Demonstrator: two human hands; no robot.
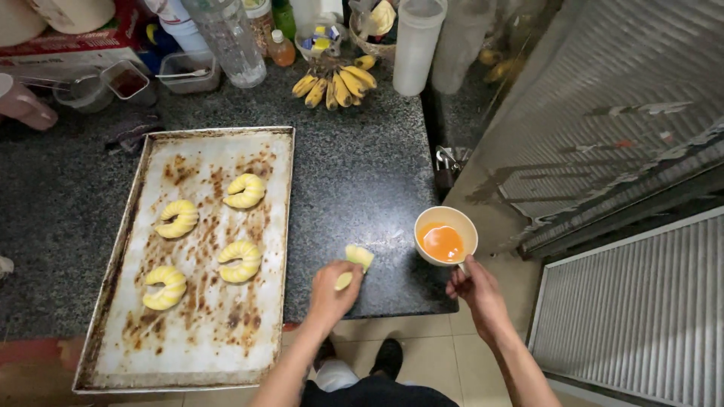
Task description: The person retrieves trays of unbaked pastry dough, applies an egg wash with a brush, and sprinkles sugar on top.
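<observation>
My left hand [332, 290] holds a small pale-yellow piece of dough [354, 264] over the dark speckled counter [354, 173], just right of a worn metal baking tray [279, 226]. Several curled, ridged yellow dough pieces [245, 191] lie on the tray. My right hand [475, 290] grips the handle of a cream cup [446, 235] filled with orange beaten egg, resting at the counter's front right corner.
A bunch of small bananas [335, 84], bottles, a tall white container [417, 45] and plastic tubs [188, 71] crowd the back of the counter. Another person's hand [26, 105] rests at the far left. A metal shutter [626, 136] stands to the right.
</observation>
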